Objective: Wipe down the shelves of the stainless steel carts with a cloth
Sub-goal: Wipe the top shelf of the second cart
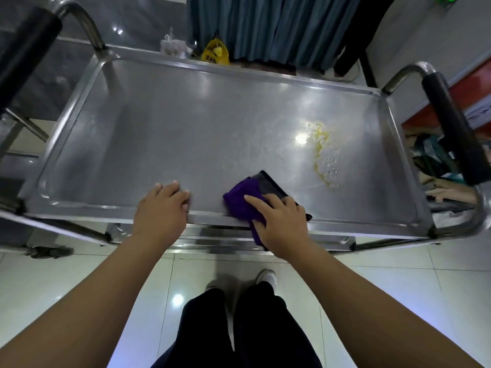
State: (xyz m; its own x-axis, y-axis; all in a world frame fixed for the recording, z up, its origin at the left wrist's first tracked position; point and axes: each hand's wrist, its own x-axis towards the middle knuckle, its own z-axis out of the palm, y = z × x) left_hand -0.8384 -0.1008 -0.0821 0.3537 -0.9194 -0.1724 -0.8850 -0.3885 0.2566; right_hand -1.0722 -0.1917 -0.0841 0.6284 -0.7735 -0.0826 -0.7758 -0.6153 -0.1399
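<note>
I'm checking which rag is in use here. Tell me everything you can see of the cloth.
The cloth is fuzzy purple with a smooth dark grey part, bunched into a pad. It lies on the top shelf at the front rim, one end hanging over the edge. The right hand presses on it, fingers spread. The yellow spill lies apart from it.

You've got 1 view only: a wide-angle head cam looking fwd & down from close above the cart's top shelf (186,134), w/ your forearms (106,288) entering from the bottom edge and legs (252,328) & floor tiles (372,288) straight below.
</note>
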